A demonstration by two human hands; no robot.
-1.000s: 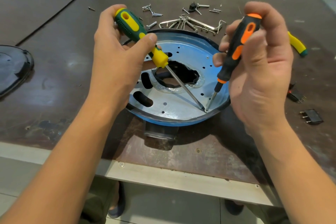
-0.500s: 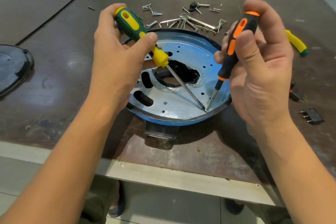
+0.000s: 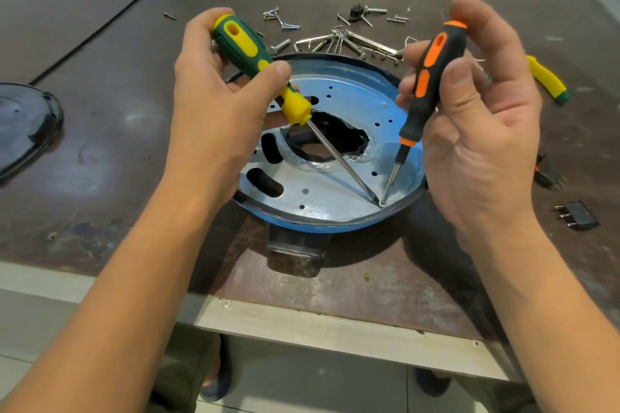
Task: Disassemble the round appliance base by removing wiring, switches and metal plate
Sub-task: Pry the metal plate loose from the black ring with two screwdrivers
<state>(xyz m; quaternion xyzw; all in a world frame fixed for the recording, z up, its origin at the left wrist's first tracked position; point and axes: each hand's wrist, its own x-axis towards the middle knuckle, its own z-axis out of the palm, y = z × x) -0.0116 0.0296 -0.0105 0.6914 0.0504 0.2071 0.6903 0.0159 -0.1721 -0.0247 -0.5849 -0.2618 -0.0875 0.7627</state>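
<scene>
Head view: the metal plate, seated in the round base on the table, is being freed. A green screwdriver is being gripped by the left hand and an orange screwdriver by the right hand, with the tips meeting at a near-edge fastener. Steady turning is probably being called for.

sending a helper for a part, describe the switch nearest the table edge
Look right of the round blue base, past the right hand. Of two black switches, it is the nearer switch, all black, prongs pointing left; the other switch shows red.
</scene>
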